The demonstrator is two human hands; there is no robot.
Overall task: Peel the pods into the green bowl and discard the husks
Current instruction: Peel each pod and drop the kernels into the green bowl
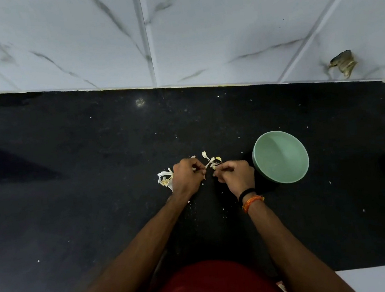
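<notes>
Between the hands: a small, pale, papery pod [209,168] is held over the black speckled stone surface [92,157], just left of the green bowl.
Left grip: left hand [186,176] has its fingers curled tight, fingertips pinching one end of the pod; no gap visible between thumb and fingers.
Right grip: right hand [235,175] is curled likewise, pinching the other end; its knuckles lie just beside the bowl wall.
Pod handling (judgement): very light, dry and brittle. Skin should tear rather than stretch, and flakes will scatter. Take hold at the tips with fingertip pads only; a hard squeeze would likely crush the contents.
Hand pose: both hands knuckles-up, wrists low near the surface, forearms converging from the near edge. A black band and orange thread [251,199] sit on the right wrist.
Receiving vessel: round, matte green plastic-looking bowl [284,178] stands upright on the surface, right of the hands; its interior appears bare.
Husks: loose cream-white husk strips [165,179] lie in a heap touching the outer side of the left hand; a few curled pieces [212,160] lie just beyond the fingers.
Surroundings: white marbled wall tiles [222,34] back the surface; fine pale crumbs dot it.
</notes>
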